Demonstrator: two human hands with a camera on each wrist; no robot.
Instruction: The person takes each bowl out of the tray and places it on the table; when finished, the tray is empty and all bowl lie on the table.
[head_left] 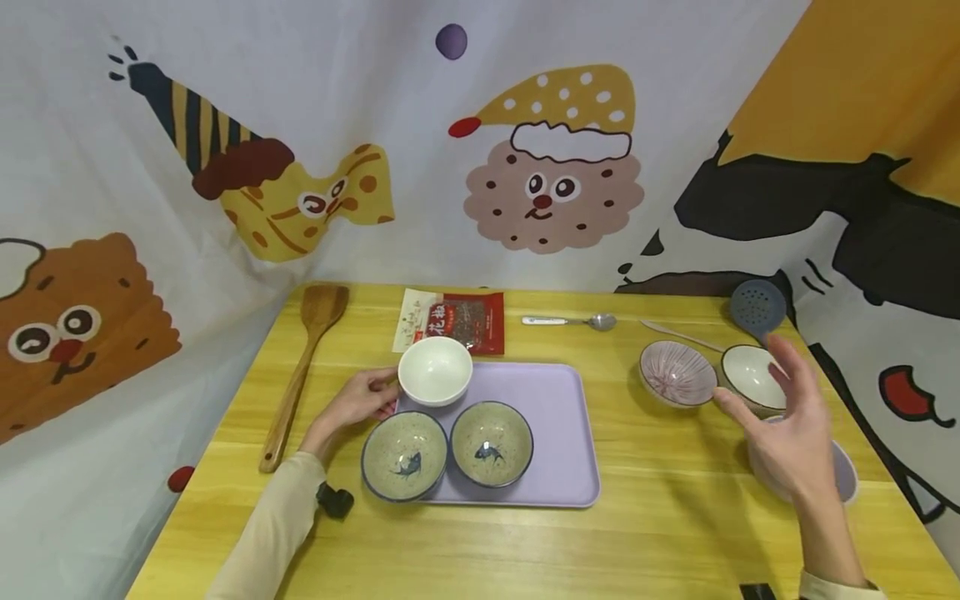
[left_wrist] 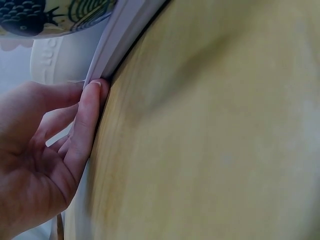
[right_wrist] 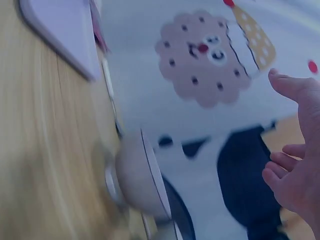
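Observation:
At the left side of a lilac tray (head_left: pixel 558 442), my left hand (head_left: pixel 358 402) pinches the tray's edge between thumb and fingers, as the left wrist view shows up close. A white bowl (head_left: pixel 435 372) stands at the tray's back left corner, beside those fingers. Two speckled bowls with blue fish stand in front of it: the left fish bowl (head_left: pixel 405 457) overhangs the tray's edge, the right fish bowl (head_left: pixel 492 444) is within it. My right hand (head_left: pixel 798 433) is raised, fingers spread, holding nothing. Nearby are a purple-striped bowl (head_left: pixel 678 373), a dark-rimmed white bowl (head_left: pixel 750 375) and a partly hidden lavender bowl (head_left: pixel 846 475).
A wooden spatula (head_left: pixel 303 375) lies along the table's left side. Behind the tray are a red seasoning packet (head_left: pixel 483 325) and a spoon (head_left: pixel 570 321). A grey perforated ladle (head_left: pixel 757 307) and a thin, pale utensil (head_left: pixel 682 335) lie at the back right.

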